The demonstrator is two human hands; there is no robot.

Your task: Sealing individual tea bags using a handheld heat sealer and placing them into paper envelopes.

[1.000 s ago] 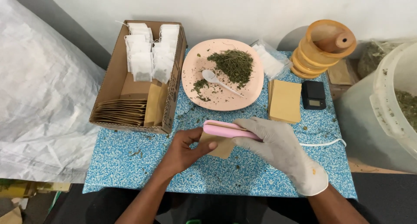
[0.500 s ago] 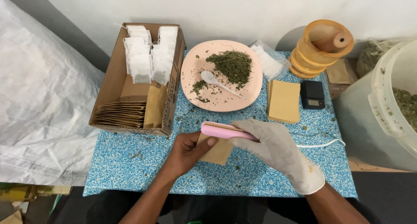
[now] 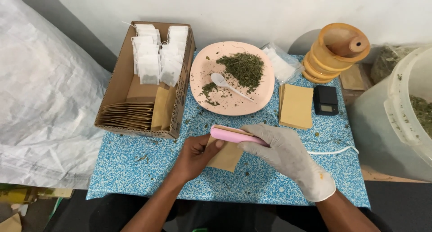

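At the far left we see a white woven sack lying against the edge of the counter, which has a blue speckled surface. Next on the counter stands an open cardboard box; its rear section holds white filter bags standing upright, and its front section holds a stack of flat brown paper pouches.

Near the centre front, our bare left hand grips a brown paper pouch by its left edge, thumb on top. A pink handheld sealer is clamped across the upper edge of this pouch. Our right hand, in a grey-white glove, is closed around the right end of the sealer and presses it down. A white cord runs from the right hand across the counter to the right.

Behind the hands sits a pink plate carrying a pile of dried green herb and a white spoon. A clear plastic bag lies just beside the plate. Further right we find a second stack of brown pouches, a small black scale and a stack of orange wooden rings. At the far right stands a large white bucket containing more herb.
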